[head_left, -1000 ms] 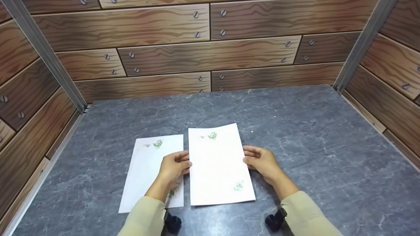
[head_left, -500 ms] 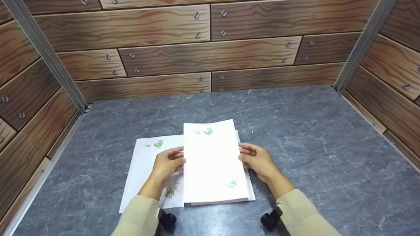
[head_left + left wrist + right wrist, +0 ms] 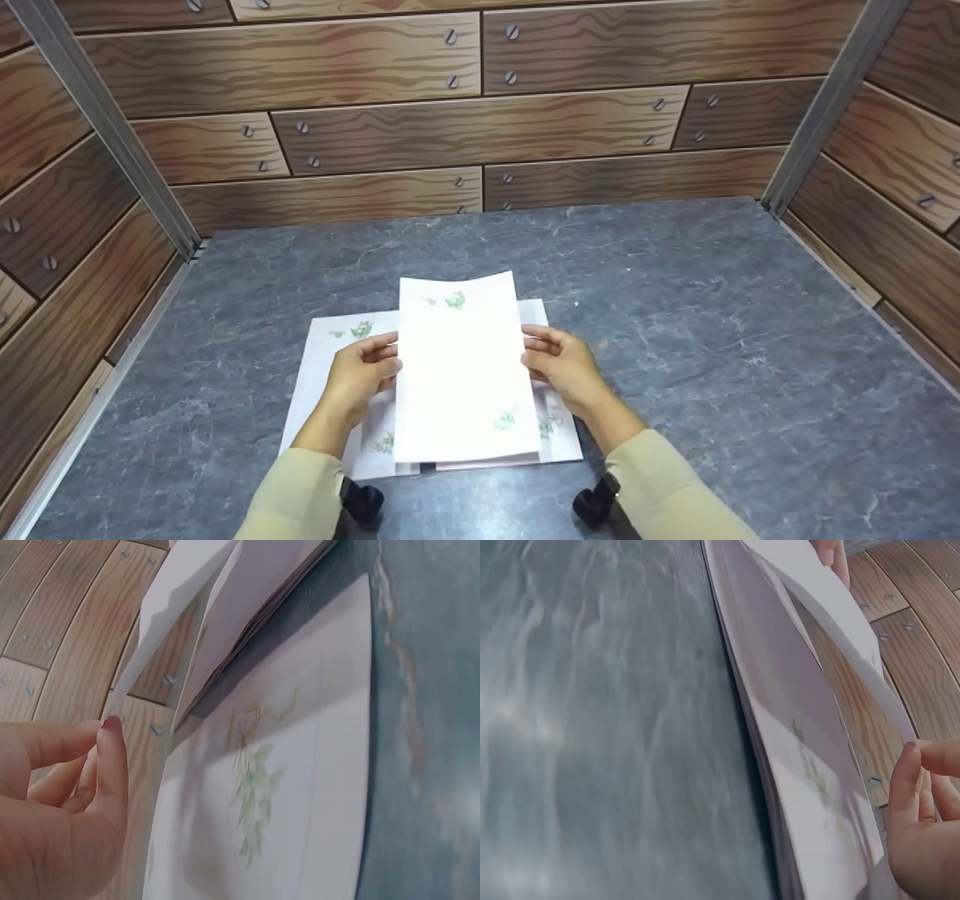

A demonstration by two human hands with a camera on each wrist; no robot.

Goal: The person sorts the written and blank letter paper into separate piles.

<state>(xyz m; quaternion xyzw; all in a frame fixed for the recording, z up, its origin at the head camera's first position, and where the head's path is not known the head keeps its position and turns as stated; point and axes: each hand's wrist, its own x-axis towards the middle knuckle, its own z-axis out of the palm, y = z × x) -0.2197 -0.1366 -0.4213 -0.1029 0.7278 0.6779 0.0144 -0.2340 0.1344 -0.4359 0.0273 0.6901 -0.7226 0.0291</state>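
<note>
My left hand [image 3: 356, 379] and right hand [image 3: 566, 371] pinch the two long edges of a white sheet of paper [image 3: 465, 375] with small green leaf prints. It bows slightly between them. Both wrist views show this sheet raised, with thumb and fingertips at its edge. Below and partly hidden lies a stack of similar printed paper [image 3: 564, 442], its layered edge [image 3: 780, 855] showing in the right wrist view. To its left, another printed sheet [image 3: 311, 367] lies on the table, partly covered by my left hand and the held sheet; its leaf print [image 3: 259, 787] shows in the left wrist view.
The grey marbled table [image 3: 712, 337] stretches out around the paper. Wood-patterned walls [image 3: 375, 142] with metal corner posts [image 3: 825, 112] enclose it at the back and sides. A dark wrist device [image 3: 364, 504] hangs under each sleeve.
The white sheet has lifted off the right stack and moved left in both hands. It now overlaps the left sheet, while more of the right stack shows beneath it.
</note>
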